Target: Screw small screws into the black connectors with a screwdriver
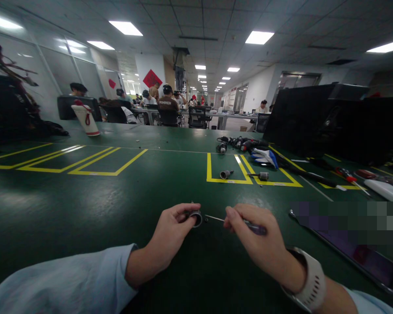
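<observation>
Between the thumb and fingers of my left hand is a round hollow metal part, its open end turned toward my right side. My right hand is closed around the dark handle of a small screwdriver. The thin shaft points left toward the metal part, and its tip is apart from it. A tiny dark ring-like piece lies on the green table just below the screwdriver tip. The inside of the metal part is too dark to make out.
Two metal parts, one cup-shaped and one with a shaft, lie by yellow tape frames. Behind them are a blue-white glove and dark tools. A phone lies right, a red screwdriver beyond. A paper cup stands far left.
</observation>
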The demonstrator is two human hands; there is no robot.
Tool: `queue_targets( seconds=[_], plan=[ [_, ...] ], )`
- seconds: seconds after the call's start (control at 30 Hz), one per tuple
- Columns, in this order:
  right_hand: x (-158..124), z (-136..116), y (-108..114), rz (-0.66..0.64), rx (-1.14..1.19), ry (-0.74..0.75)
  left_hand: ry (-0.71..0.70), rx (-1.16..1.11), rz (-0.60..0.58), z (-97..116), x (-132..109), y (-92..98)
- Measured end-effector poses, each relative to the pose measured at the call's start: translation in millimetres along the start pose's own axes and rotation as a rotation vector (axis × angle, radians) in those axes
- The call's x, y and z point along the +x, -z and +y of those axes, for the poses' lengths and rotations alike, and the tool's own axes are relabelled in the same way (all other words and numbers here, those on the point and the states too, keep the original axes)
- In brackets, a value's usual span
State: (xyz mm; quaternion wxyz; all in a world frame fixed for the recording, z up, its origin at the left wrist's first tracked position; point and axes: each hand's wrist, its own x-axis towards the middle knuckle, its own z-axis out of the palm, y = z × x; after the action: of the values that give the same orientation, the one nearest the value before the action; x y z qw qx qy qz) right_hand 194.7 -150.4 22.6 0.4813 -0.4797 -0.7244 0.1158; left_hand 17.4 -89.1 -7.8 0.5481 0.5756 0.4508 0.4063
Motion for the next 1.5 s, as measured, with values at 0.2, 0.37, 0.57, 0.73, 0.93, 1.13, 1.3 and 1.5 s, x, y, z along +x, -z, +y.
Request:
queue_targets(
  seconds=[0.2,0.37,0.57,0.73,0.93,1.13,1.3,1.5],
  plan=[
    [9,22,-4,-0.156,0.072,-0.312,0.033,0.044,0.004,-4,4,3.2],
    [8,24,-8,-0.166,0.0,-0.299,0.05,0.049,-0.007,-2,3,2.2],
    [13,21,-3,-0.218,-0.026,-0.293,0.077,0.016,-0.021,0,1,1.5],
    [18,20,4,-0.26,0.069,-0.451,0.08,-0.018,-0.037,4,0,0.2],
    [12,25,-1,-0.112,0.553,-0.588,0.016,-0.009,0.033,10,2,1.4],
    [5,17,-3,-0.012,0.419,-0.278,0.012,-0.022,0.025,10,1,-0.3],
    [-1,6,-8,-0.034,0.112,-0.004,-0.003,-0.029,0.006,11,-3,-2.5],
    [-3,6,-11,-0.058,0.047,0.106,-0.017,0.005,0.009,14,-6,-3.5]
  ],
)
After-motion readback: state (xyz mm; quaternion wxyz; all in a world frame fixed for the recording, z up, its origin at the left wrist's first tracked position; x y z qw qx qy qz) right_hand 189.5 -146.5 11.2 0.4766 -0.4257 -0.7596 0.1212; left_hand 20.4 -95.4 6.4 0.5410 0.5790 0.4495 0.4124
